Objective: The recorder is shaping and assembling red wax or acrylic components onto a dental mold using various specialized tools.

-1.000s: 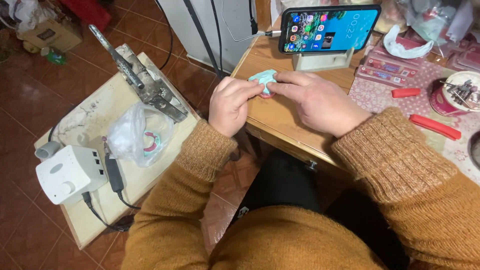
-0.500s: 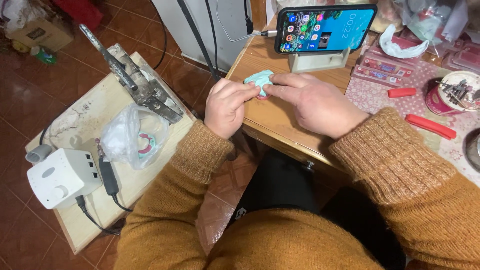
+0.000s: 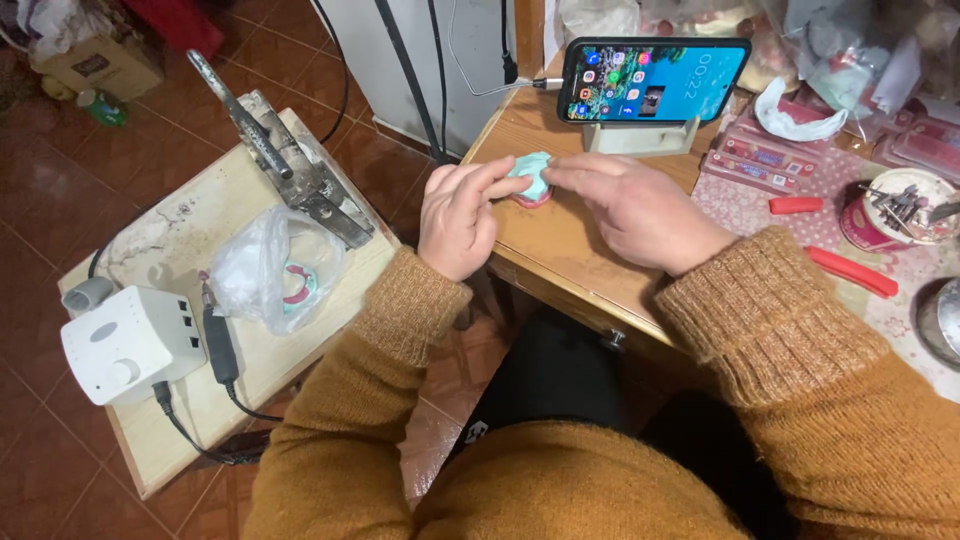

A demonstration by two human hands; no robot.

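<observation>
A small pale-green and pink moulded piece (image 3: 531, 180) rests on the wooden desk (image 3: 560, 255) near its left corner. My left hand (image 3: 458, 218) pinches its left side with the fingertips. My right hand (image 3: 635, 212) lies over its right side, fingers touching the top. Both sleeves are mustard-coloured knit. Most of the piece is hidden between my fingers.
A phone (image 3: 652, 80) stands lit on a stand behind my hands. Red-handled tools (image 3: 850, 270), flat pink packets (image 3: 765, 165) and a round tin of bits (image 3: 900, 208) lie right. A low side table (image 3: 190, 240) at left holds a white control box (image 3: 128, 342), a handpiece (image 3: 218, 338), a plastic bag (image 3: 275, 270) and a metal press (image 3: 290, 165).
The view has shifted slightly; my hands stay on the small piece, fingers adjusting a little against it.
</observation>
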